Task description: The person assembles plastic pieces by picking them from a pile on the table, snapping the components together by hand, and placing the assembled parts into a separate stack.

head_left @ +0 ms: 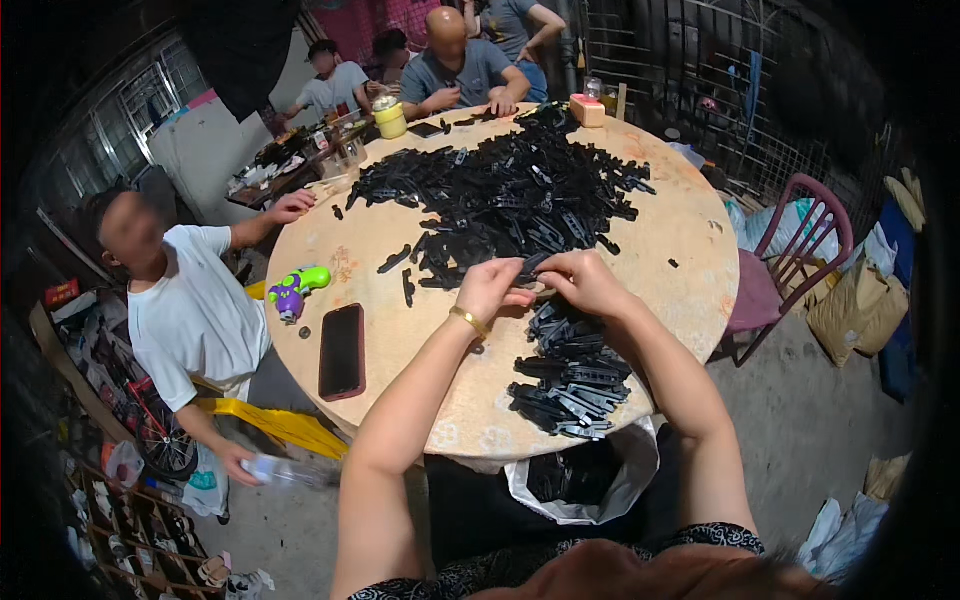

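Note:
My left hand (pixel 490 290) and my right hand (pixel 588 284) meet over the round table, both closed, fingertips pinching a small black plastic piece (pixel 535 268). It is long, narrow and clip-like, partly hidden by my fingers. Just beyond my hands spreads a large heap of similar black pieces (pixel 530 180). On the near side, below my right hand, more of them lie in a stacked row (pixel 575 375) reaching toward the table's edge. A white sack (pixel 645 470) with black pieces inside stands open under that edge.
On the table (pixel 430 385) are a phone (pixel 342 352), a green-purple toy (pixel 298 290), a yellow-lidded jar (pixel 390 118) and an orange box (pixel 587 110). A person in white (pixel 200 300) sits left, holding a clear bottle (pixel 285 470). Others sit opposite. A maroon chair (pixel 790 250) stands right.

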The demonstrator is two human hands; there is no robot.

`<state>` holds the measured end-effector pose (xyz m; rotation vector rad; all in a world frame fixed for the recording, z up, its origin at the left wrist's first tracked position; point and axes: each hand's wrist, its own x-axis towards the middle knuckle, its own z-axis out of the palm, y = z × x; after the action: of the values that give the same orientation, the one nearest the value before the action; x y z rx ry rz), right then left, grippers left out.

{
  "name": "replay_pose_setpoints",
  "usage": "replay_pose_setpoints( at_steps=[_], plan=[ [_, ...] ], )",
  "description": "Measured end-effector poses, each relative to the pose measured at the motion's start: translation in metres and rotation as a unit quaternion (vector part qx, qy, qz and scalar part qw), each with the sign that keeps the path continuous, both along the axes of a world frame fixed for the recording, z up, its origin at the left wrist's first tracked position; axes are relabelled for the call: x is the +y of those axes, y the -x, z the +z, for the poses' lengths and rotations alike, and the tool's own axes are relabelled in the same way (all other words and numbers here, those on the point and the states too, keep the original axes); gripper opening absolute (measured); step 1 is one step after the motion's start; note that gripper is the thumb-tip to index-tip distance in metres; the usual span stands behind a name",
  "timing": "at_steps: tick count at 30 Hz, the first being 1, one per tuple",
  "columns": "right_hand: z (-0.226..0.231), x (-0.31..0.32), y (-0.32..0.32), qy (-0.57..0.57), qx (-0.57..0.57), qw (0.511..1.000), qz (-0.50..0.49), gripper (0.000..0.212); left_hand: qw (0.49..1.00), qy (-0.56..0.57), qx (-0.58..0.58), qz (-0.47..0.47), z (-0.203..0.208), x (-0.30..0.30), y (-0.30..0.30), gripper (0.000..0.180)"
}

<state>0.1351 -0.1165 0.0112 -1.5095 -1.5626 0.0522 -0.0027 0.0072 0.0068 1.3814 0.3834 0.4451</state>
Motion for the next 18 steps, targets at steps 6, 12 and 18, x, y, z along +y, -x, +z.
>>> replay_pose_setpoints(
  at_steps=[6,12,18],
  plan=[
    [0.005,-0.002,0.01,-0.006,0.005,1.0,-0.025,0.014,0.957,-0.283,0.009,0.061,-0.001,-0.004,0.005,0.032],
    [0.01,-0.007,0.001,-0.12,-0.096,0.987,-0.044,0.033,0.9,-0.431,-0.008,0.072,0.011,-0.003,0.01,0.029],
    [0.008,-0.007,-0.003,0.027,0.002,0.999,0.044,0.044,0.827,-0.557,-0.046,0.058,0.013,-0.006,0.012,0.027]
  ],
)
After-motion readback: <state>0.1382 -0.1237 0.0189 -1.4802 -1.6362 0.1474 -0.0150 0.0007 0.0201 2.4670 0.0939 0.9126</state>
